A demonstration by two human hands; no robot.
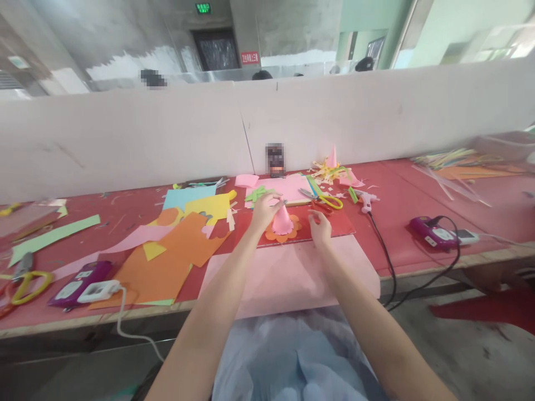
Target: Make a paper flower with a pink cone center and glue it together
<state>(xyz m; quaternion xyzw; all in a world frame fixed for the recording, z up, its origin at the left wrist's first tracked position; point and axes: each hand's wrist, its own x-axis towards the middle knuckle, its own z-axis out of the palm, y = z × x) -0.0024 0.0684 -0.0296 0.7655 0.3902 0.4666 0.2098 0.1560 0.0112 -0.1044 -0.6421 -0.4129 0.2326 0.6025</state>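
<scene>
A pink paper cone (282, 220) stands upright on an orange flower-shaped paper base (273, 235). My left hand (266, 213) comes in from the left, its fingertips pinched at the top of the cone. To the right of the flower base, my right hand (321, 227) hovers with curved fingers apart and nothing visible between them. Under the flower lies a red mat (340, 223). Just behind the cone are green paper strips (258, 192) and pink paper sheets (292, 187). Scissors with yellow handles (331, 201) lie beyond my right hand.
A pink glue gun (366, 201) trails a black cable to a purple power box (432, 233). Another purple box (81, 283), orange sheets (163, 256) and scissors (31, 278) lie left. A second pink cone (332, 157) stands near the white partition (167, 133).
</scene>
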